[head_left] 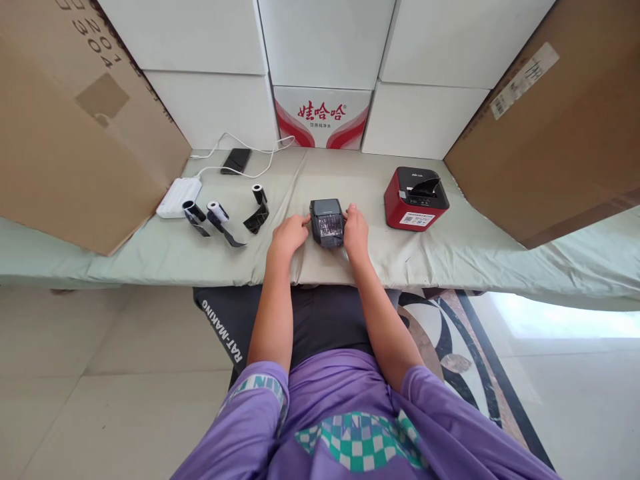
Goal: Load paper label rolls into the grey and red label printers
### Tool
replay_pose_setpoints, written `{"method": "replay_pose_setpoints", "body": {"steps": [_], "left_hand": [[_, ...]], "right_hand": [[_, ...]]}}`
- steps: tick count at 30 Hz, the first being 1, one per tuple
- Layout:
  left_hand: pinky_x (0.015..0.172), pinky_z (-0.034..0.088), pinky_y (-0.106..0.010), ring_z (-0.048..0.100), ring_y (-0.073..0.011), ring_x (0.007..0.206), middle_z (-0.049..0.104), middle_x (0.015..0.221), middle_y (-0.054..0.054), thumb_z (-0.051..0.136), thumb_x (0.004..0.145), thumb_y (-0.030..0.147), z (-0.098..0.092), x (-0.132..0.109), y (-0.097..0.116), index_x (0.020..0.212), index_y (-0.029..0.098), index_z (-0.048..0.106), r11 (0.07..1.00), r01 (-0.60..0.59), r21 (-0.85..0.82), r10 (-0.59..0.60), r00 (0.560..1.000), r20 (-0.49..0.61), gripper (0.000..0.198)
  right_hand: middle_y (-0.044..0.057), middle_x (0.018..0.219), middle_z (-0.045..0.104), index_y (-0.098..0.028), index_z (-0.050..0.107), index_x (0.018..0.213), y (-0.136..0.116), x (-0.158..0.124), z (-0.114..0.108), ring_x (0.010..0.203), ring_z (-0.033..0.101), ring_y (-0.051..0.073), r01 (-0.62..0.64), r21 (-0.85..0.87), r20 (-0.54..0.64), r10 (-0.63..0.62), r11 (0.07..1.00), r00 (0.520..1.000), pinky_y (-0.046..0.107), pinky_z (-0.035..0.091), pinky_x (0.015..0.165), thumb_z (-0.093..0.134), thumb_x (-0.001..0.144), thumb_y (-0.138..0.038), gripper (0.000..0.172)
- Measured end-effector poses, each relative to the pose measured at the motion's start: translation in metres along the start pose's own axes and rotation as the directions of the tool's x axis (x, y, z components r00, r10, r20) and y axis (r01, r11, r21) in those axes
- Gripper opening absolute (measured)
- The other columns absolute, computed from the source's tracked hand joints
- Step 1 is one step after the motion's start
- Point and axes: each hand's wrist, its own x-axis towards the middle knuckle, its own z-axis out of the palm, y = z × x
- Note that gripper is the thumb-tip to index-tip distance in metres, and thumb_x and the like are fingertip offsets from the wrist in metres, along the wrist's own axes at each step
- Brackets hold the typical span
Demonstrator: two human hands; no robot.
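Observation:
A small black portable label printer (327,223) lies on the cloth-covered table in front of me, with a dark, shiny printed strip across its front. Its left side is touched by the fingertips of my left hand (291,233), which are curled together. On the opposite side, my right hand (355,228) presses its fingers and thumb to the printer's edge. Between them the two hands grip the device. To the left lie rolls of dark-faced label paper: one roll (260,195) nearest my hand, another (218,212) beyond it, and a third (193,212) farthest left, each with a loose tail.
A red and black desktop printer (416,200) stands to the right. A white power bank (180,197) with a white cable and a black phone (236,161) lie at the back left. Large cardboard boxes (75,133) flank the table, and stacked white boxes (320,53) wall off the back.

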Motion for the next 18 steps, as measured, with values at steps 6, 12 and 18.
{"method": "replay_pose_setpoints", "body": {"steps": [6,12,18], "left_hand": [[0.12,0.046,-0.035,0.063,-0.0267,0.144,0.067,0.155,-0.008,0.048,0.1,0.015,0.011,0.009,-0.021,0.151,0.023,0.068,0.957,-0.068,-0.283,0.043,0.995,-0.093,0.055],[0.11,0.052,-0.035,0.074,-0.0263,0.12,0.082,0.129,-0.008,0.051,0.095,0.013,0.013,0.014,-0.024,0.148,0.02,0.07,0.932,-0.077,-0.354,0.061,0.997,-0.057,0.057],[0.094,0.055,-0.029,0.074,-0.0229,0.098,0.085,0.112,-0.004,0.053,0.094,0.017,0.017,0.016,-0.029,0.146,0.023,0.073,0.934,-0.107,-0.342,0.096,0.994,-0.049,0.056]], "right_hand": [[0.015,0.141,0.075,-0.019,0.08,0.122,-0.013,-0.007,-0.011,0.142,0.064,0.032,-0.066,0.055,0.066,0.063,0.996,0.996,0.044,0.045,0.12,0.022,0.099,-0.086,0.092],[0.008,0.161,0.062,-0.024,0.072,0.144,-0.03,0.048,-0.01,0.16,0.045,0.034,-0.06,-0.041,0.234,0.068,0.997,0.97,0.05,0.028,0.133,0.025,0.101,-0.084,0.088],[0.009,0.154,0.068,-0.028,0.073,0.144,-0.025,0.09,0.005,0.155,0.049,0.038,0.032,-0.389,0.363,0.121,0.921,0.924,0.063,0.026,0.131,0.019,0.106,-0.072,0.079]]}}
